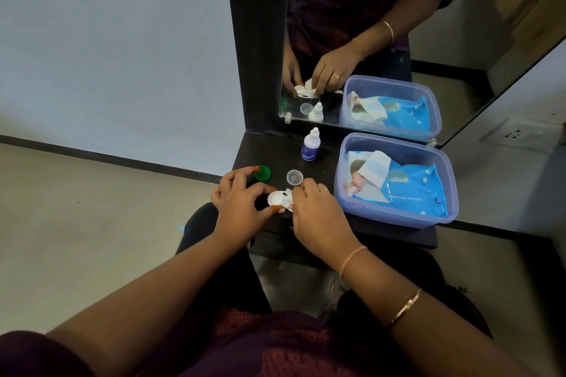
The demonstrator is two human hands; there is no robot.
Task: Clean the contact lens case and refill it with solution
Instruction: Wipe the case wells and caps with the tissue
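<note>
Both left hand (pixel 242 202) and right hand (pixel 318 214) pinch the lens case (pixel 277 198).

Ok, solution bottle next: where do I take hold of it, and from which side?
Pinch the solution bottle round its wide blue-labelled body, not the narrow white tip. It stands upright, with the mirror behind and the tub close on its right, so probably come from the front-left.

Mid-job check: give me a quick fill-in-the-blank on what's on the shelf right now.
1. The left hand grips the lens case, and the cap beside that hand is ___.
2. The right hand pinches a white wipe against the ___.
3. The solution bottle stands ___.
4. The wipes pack lies in the tub to the bottle's ___.
Missing: green; lens case; upright; right.
</note>
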